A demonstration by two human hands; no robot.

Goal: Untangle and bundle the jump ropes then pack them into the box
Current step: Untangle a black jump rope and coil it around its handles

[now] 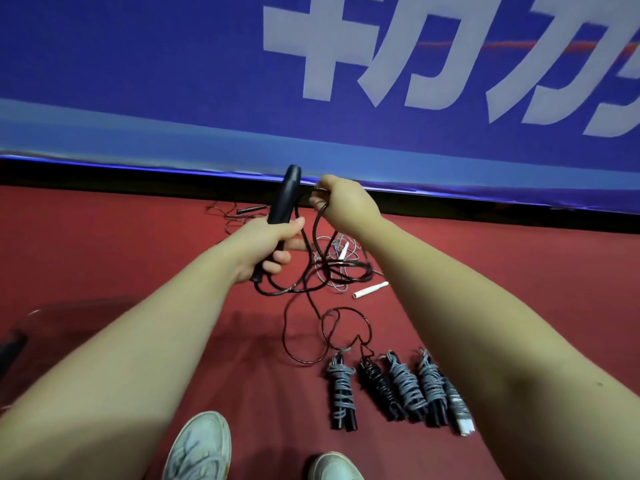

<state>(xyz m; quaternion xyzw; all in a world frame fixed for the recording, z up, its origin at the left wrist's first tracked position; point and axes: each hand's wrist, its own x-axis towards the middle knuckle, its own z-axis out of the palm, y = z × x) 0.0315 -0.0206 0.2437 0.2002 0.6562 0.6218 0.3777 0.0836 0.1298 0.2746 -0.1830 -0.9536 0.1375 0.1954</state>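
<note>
Red floor [138, 265]; left hand [266, 247] grips handle [284, 199], right hand [341, 202] pinches cord [284, 330]. Wind tight, even (slack snags).

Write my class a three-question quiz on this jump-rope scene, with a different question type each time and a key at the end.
1. True or false: the left hand grips a black handle that points upward.
2. Multiple choice: what does the right hand pinch? A) the black cord B) a white handle C) a shoe
3. Fill in the blank: the wound bundles lie in a row on the red ____.

Key: 1 true; 2 A; 3 floor.
</note>
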